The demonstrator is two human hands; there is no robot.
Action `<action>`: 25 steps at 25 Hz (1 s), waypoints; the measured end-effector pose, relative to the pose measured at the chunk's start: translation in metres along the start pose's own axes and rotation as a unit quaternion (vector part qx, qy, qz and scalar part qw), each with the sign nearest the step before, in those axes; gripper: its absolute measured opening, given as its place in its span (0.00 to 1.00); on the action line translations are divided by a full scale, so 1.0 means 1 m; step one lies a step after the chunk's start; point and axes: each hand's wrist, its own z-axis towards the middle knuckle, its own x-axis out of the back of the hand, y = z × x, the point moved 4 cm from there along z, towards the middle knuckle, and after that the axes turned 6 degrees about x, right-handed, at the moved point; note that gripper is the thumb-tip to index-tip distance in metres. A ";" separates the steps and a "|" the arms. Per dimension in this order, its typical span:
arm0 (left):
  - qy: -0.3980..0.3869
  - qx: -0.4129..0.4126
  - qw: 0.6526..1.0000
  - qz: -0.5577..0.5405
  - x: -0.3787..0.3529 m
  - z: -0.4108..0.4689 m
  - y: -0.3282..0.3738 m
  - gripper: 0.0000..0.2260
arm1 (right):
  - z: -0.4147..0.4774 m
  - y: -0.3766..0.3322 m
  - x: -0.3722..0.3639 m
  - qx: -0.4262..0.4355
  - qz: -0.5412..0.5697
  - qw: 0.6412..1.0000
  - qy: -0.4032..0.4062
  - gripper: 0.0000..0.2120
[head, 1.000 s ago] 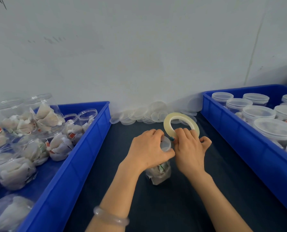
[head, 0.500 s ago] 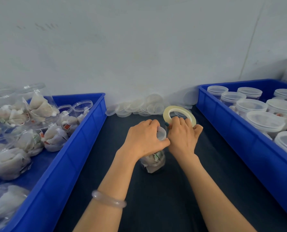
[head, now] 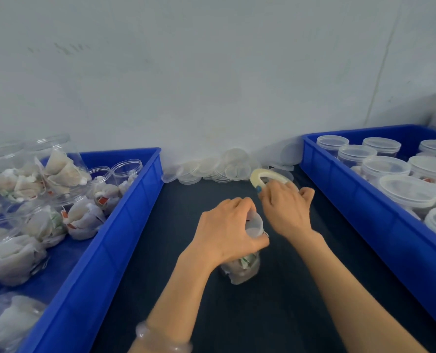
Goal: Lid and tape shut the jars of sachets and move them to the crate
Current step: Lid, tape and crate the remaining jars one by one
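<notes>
You are steadying a jar of sachets (head: 241, 270) on the dark worktop (head: 275, 314), your left hand (head: 226, 230) curling its fingers round the lid (head: 255, 224). Your right hand (head: 287, 211) is pinching a tape roll (head: 261, 174) in its fingers just behind the jar. You seem to be taping. Next, the strip needs wrapping round the lid seam, and then the jar goes to the right crate (head: 351, 189).

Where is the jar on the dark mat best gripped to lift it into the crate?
Round its lidded top, from above, as the left hand does: the jar stands upright, the round lid looks narrow enough to span, and the lidded jars in the right crate stand close, so a side grip may not fit.
</notes>
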 end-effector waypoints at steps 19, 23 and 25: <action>0.033 0.206 0.975 -0.073 -0.004 0.016 0.003 0.11 | -0.089 -0.013 -0.009 0.096 0.397 0.884 -0.227 0.27; 0.085 0.246 0.856 -0.446 -0.014 0.003 -0.023 0.06 | -0.096 -0.028 -0.013 0.086 0.433 0.865 -0.237 0.41; 0.052 0.240 0.766 -0.594 -0.026 -0.008 -0.030 0.14 | -0.097 -0.028 -0.016 0.065 0.406 0.889 -0.202 0.41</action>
